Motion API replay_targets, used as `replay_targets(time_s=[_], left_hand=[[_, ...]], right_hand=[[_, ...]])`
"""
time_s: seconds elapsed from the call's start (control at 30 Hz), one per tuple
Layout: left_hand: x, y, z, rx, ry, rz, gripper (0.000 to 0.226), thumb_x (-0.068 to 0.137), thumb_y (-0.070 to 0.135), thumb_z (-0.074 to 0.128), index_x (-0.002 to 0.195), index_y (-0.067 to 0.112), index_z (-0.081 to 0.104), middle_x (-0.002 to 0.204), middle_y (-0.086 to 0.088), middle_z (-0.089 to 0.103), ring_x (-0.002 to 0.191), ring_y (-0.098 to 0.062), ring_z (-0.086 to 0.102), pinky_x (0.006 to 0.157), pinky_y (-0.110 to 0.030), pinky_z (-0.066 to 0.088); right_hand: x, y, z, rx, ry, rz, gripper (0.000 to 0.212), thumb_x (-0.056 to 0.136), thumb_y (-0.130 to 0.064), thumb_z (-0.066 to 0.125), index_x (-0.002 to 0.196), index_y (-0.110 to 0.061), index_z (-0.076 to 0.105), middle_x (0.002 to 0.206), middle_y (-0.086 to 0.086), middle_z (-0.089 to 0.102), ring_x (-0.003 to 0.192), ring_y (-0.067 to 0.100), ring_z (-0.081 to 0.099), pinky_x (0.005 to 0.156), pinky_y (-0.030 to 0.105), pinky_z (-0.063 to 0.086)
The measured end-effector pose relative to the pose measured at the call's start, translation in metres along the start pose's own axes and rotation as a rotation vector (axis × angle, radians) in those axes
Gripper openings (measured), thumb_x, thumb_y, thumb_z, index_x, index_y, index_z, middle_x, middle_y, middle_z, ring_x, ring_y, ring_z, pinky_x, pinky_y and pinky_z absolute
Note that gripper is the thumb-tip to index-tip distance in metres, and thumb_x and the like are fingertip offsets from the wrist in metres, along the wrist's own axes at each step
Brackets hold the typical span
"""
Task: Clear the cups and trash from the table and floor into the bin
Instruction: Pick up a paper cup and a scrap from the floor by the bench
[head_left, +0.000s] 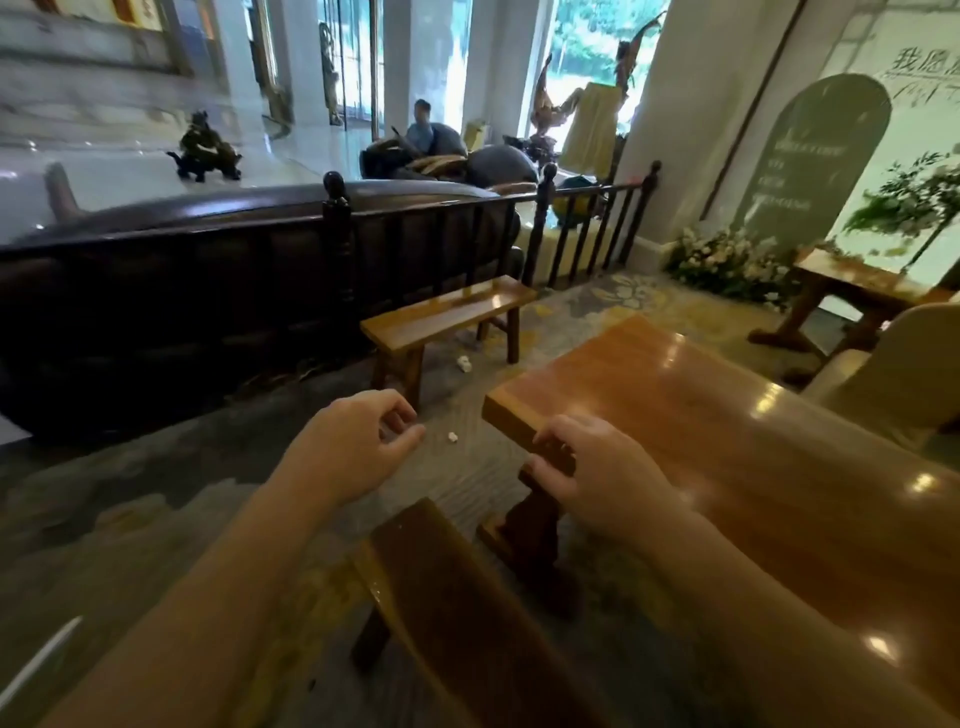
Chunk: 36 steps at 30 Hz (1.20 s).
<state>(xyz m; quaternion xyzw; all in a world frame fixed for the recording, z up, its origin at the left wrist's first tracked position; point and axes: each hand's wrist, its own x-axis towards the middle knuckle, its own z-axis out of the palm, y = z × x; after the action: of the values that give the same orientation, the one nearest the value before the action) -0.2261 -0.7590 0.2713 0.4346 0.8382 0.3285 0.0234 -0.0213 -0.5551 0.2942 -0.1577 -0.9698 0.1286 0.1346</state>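
Two bits of white crumpled trash lie on the patterned carpet: a small scrap (453, 437) just right of my left hand, and a bigger piece (464, 364) farther off under the small bench. My left hand (358, 441) hovers above the floor with its fingers loosely curled and nothing in it. My right hand (597, 470) rests at the near corner of the long glossy wooden table (727, 415), fingers bent over the edge, holding nothing. No cup and no bin are in view.
A small wooden bench (441, 317) stands ahead by a dark railing (363, 234). Another bench (457, 613) sits close below me, left of the table leg. A cream chair (893, 364) and a side table (857, 286) stand right. A person sits on a far sofa.
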Motion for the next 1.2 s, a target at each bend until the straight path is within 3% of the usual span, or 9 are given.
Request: replay_targets(time_s=[0.13,0.23,0.43,0.6,0.97,1.2], left_hand=[[0.041,-0.068,-0.06,0.084,0.003,-0.062,0.013,0.088,0.048,0.065,0.097,0.039,0.063,0.083,0.018,0.062,0.073,0.0,0.06,0.066,-0.027,0.055],[0.078,-0.116,-0.073,0.105,-0.008,-0.066,0.011,0.088,0.049,0.065,0.095,0.041,0.062,0.081,0.019,0.063,0.072,0.0,0.06,0.063,-0.024,0.053],[0.189,-0.221,-0.055,0.14,-0.138,-0.034,0.01,0.087,0.05,0.065,0.09,0.046,0.057,0.078,0.019,0.063,0.07,0.001,0.061,0.06,-0.019,0.049],[0.286,-0.287,-0.045,0.198,-0.203,0.001,0.012,0.088,0.049,0.065,0.092,0.048,0.054,0.079,0.021,0.06,0.069,0.003,0.059,0.057,-0.014,0.042],[0.544,-0.41,-0.014,0.182,-0.254,0.177,0.015,0.081,0.058,0.059,0.091,0.049,0.055,0.073,0.025,0.056,0.064,0.009,0.055,0.054,-0.012,0.039],[0.717,-0.48,0.042,0.165,-0.427,0.277,0.013,0.083,0.055,0.064,0.089,0.045,0.06,0.075,0.023,0.06,0.066,0.007,0.058,0.055,-0.013,0.04]], right_hand=[[0.076,-0.049,0.023,0.005,0.017,-0.027,0.024,0.09,-0.047,0.059,0.109,-0.032,0.061,0.096,-0.015,0.057,0.083,0.001,0.055,0.071,0.021,0.052],[0.132,-0.061,0.049,0.008,0.013,-0.022,0.025,0.091,-0.046,0.058,0.109,-0.029,0.061,0.094,-0.013,0.057,0.081,0.0,0.053,0.07,0.02,0.049],[0.266,-0.041,0.143,0.042,0.029,0.035,0.024,0.09,-0.049,0.059,0.106,-0.031,0.06,0.092,-0.016,0.058,0.08,-0.002,0.052,0.062,0.009,0.037],[0.367,-0.015,0.201,0.058,-0.007,0.118,0.023,0.088,-0.053,0.058,0.101,-0.034,0.059,0.087,-0.017,0.054,0.077,-0.001,0.051,0.058,0.01,0.034],[0.588,0.034,0.233,-0.005,-0.104,0.348,0.024,0.09,-0.045,0.059,0.103,-0.025,0.064,0.096,-0.005,0.061,0.091,0.012,0.057,0.076,0.032,0.053],[0.706,0.083,0.286,0.011,-0.082,0.578,0.025,0.09,-0.044,0.06,0.103,-0.022,0.065,0.097,-0.003,0.063,0.092,0.014,0.059,0.079,0.036,0.054]])
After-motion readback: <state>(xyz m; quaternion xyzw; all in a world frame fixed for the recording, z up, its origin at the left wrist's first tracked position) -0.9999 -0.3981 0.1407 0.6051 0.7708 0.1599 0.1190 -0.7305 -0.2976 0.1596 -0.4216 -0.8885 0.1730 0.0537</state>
